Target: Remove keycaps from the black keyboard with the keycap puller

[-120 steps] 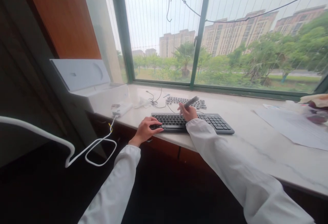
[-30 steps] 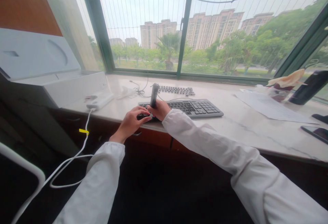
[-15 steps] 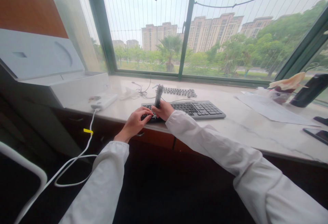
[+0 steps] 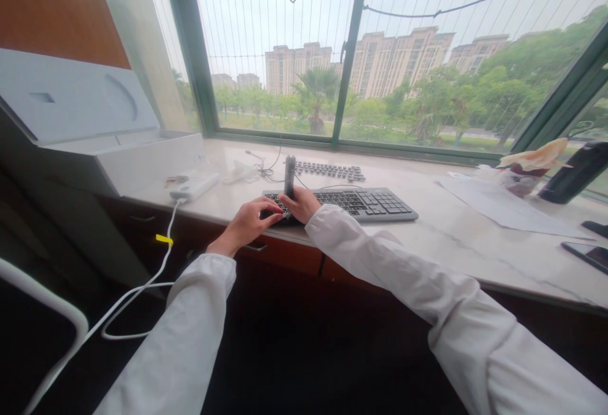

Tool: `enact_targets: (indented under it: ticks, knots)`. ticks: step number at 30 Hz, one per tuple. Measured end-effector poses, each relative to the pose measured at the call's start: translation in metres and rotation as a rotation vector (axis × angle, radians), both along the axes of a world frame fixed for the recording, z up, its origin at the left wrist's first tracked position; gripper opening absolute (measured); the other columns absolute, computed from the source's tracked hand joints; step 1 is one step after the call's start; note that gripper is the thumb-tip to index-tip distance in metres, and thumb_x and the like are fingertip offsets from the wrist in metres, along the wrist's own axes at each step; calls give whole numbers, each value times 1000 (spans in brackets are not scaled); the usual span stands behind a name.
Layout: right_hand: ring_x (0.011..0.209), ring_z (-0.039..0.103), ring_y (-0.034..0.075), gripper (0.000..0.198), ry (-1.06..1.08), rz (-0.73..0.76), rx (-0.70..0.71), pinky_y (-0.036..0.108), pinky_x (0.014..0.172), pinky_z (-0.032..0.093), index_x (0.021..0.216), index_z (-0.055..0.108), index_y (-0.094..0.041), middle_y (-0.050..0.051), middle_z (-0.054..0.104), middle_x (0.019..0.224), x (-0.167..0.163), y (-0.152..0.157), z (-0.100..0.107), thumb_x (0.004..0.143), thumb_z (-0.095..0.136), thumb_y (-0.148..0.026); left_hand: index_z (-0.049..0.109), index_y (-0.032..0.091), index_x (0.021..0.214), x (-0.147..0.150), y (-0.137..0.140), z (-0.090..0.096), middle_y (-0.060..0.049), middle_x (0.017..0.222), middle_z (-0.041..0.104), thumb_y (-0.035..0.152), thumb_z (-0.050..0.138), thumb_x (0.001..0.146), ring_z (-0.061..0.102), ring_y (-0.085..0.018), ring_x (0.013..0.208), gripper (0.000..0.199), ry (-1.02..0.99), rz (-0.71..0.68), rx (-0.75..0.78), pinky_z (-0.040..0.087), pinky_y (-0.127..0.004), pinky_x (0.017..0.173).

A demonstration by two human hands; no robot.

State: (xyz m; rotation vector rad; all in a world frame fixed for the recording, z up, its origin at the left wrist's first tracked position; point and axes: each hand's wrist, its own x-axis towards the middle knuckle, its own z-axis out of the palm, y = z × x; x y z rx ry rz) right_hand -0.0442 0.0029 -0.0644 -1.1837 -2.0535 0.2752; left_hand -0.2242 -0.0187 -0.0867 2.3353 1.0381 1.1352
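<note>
A dark grey keyboard (image 4: 401, 211) lies near the front edge of the counter. My right hand (image 4: 304, 204) is closed around a dark, elongated tool (image 4: 289, 174) held upright over the keyboard's left part. The tool's lower end is hidden by my fingers, and its exact kind is unclear. My left hand (image 4: 249, 222) rests at the keyboard's left front corner, thumb and forefinger brought together close to the tool's foot. Whatever is between those fingertips is too small to make out. Behind the keyboard, several loose keycaps (image 4: 330, 170) lie in rows.
To the left stand an open white box (image 4: 152, 155) and a white power strip (image 4: 192, 185) with a white cable (image 4: 166, 260) hanging down. A thin dark cable (image 4: 270, 171) lies behind the keyboard. Papers (image 4: 503, 203), a black bottle (image 4: 577, 171) and a phone (image 4: 586, 255) are at right.
The tool in my right hand has swung from a slight rightward lean to nearly upright, its top moving left. My left hand stays by the keyboard's left corner, shifting slightly.
</note>
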Motion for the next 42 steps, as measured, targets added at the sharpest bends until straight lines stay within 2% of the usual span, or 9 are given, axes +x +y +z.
enact_targets:
  ticks: [6, 10, 15, 22, 31, 37, 42]
  knots:
    - [55, 41, 11, 45, 16, -26, 57, 24, 55, 27, 64, 51, -19, -2, 47, 56, 1, -11, 2, 89, 40, -54, 75, 23, 86, -3, 6, 18, -2, 92, 70, 41, 73, 76, 64, -17, 82, 21, 136, -46, 8, 49, -29, 73]
    - [52, 37, 11, 40, 23, -80, 87, 25, 53, 25, 58, 46, -19, -2, 43, 51, 0, -14, 5, 89, 42, -44, 73, 22, 89, -2, 4, 18, -3, 92, 68, 38, 65, 84, 63, -17, 82, 19, 227, -55, 112, 49, -30, 76]
    - [52, 35, 11, 32, -12, -107, 87, 25, 54, 24, 58, 46, -20, -3, 43, 52, -2, -12, 5, 86, 45, -36, 65, 17, 89, 4, -3, 8, -6, 95, 62, 30, 57, 90, 59, -20, 89, 16, 269, 38, 226, 49, -35, 83]
    - [54, 33, 11, 27, -9, -92, 64, 25, 55, 24, 63, 48, -20, -3, 45, 56, -4, -13, 4, 86, 43, -34, 62, 16, 86, 14, -11, 6, -7, 92, 61, 22, 56, 89, 58, -22, 90, 9, 247, 119, 221, 49, -38, 86]
    - [53, 37, 12, 25, -30, -140, 43, 25, 53, 24, 63, 50, -20, -2, 50, 58, -8, -13, 5, 84, 43, -32, 63, 16, 86, 15, -14, 4, -8, 92, 60, 23, 55, 89, 57, -22, 90, 11, 216, 137, 221, 49, -39, 85]
    - [47, 47, 12, 31, 25, -129, -124, 24, 54, 32, 53, 45, -21, -2, 51, 42, -6, -14, 8, 84, 43, -28, 66, 18, 86, 12, -11, 4, -6, 91, 64, 27, 59, 87, 59, -22, 89, 11, 179, 146, 203, 48, -37, 83]
    - [47, 53, 12, 35, 18, -121, -185, 23, 55, 37, 50, 49, -20, -1, 56, 43, -6, -16, 13, 84, 42, -25, 70, 20, 84, 9, -8, 5, -4, 89, 67, 30, 64, 83, 61, -19, 83, 11, 122, 122, 152, 48, -33, 77]
